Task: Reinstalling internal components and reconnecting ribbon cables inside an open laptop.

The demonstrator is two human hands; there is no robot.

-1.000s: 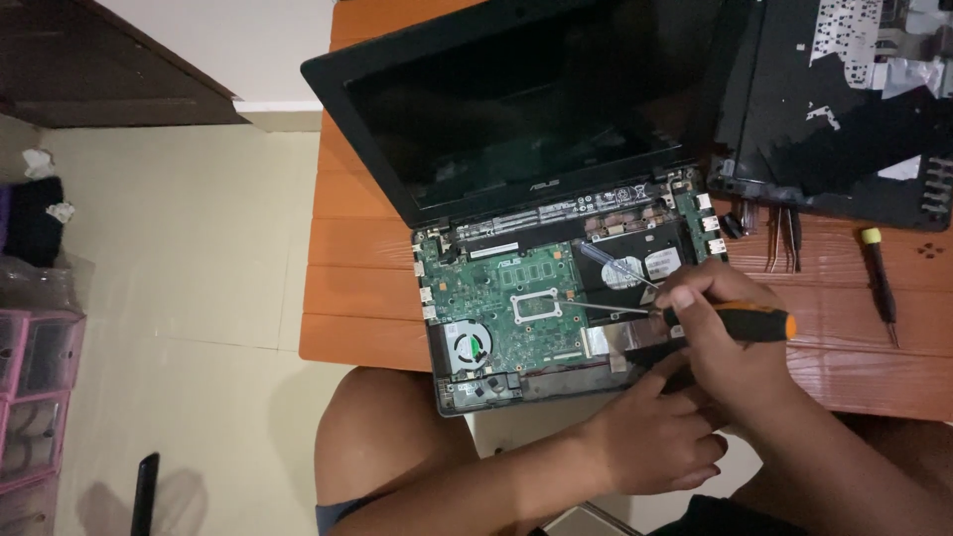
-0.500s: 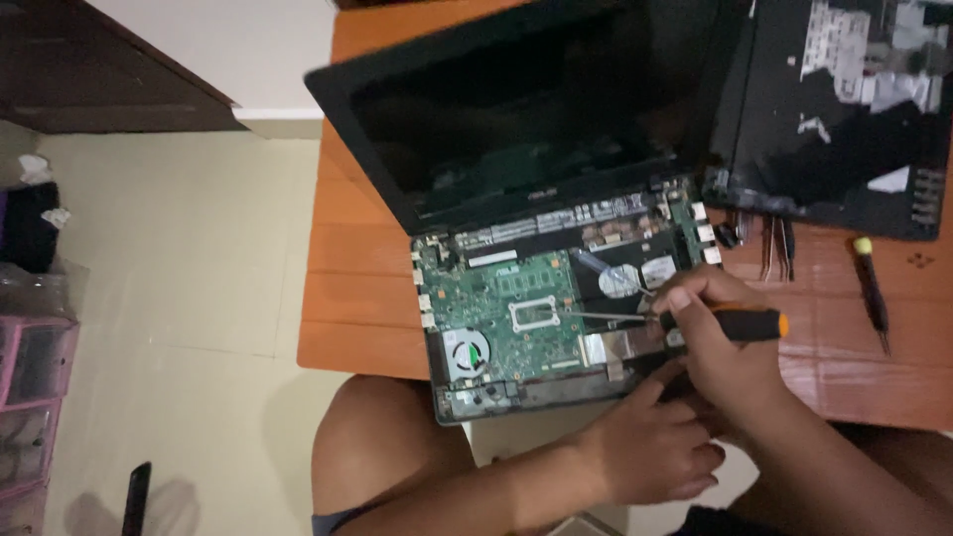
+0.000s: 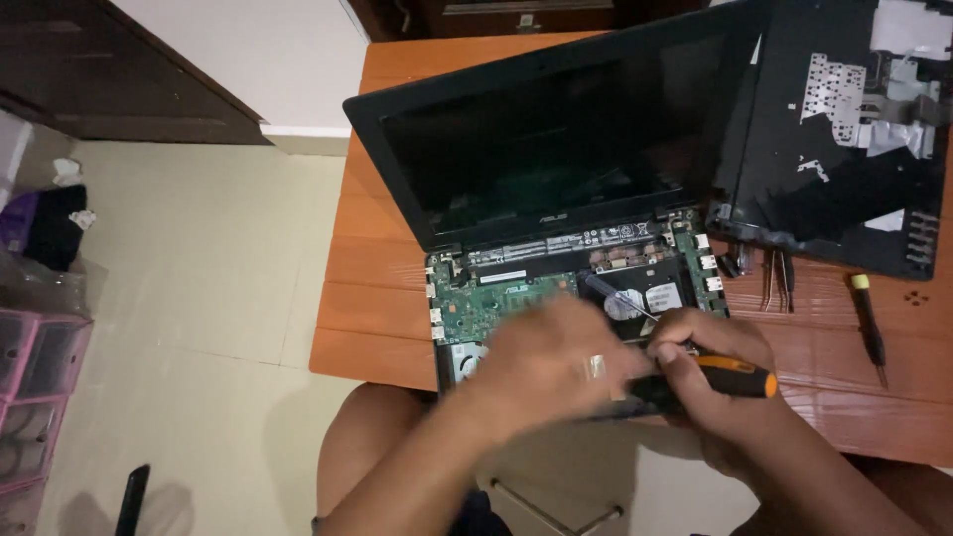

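An opened laptop (image 3: 556, 159) lies on the orange wooden table (image 3: 367, 298), its dark screen tilted back and its green circuit board (image 3: 501, 298) bared. My right hand (image 3: 710, 362) grips a screwdriver with a black and orange handle (image 3: 730, 377); its shaft points up-left toward the silver disk drive (image 3: 635, 298). My left hand (image 3: 556, 362), blurred and wearing a ring, hovers over the board's front half with loosely curled fingers, next to the right hand. It hides the fan and the front edge of the board.
A removed black laptop cover (image 3: 844, 129) lies upside down at the back right. A small yellow-tipped screwdriver (image 3: 869, 328) and thin tweezers (image 3: 779, 278) rest on the table to the right. Pink plastic drawers (image 3: 35, 377) stand on the tiled floor at the left.
My left hand has swung up from the laptop's front edge and now covers the front of the board. The right hand still holds the screwdriver in about the same place.
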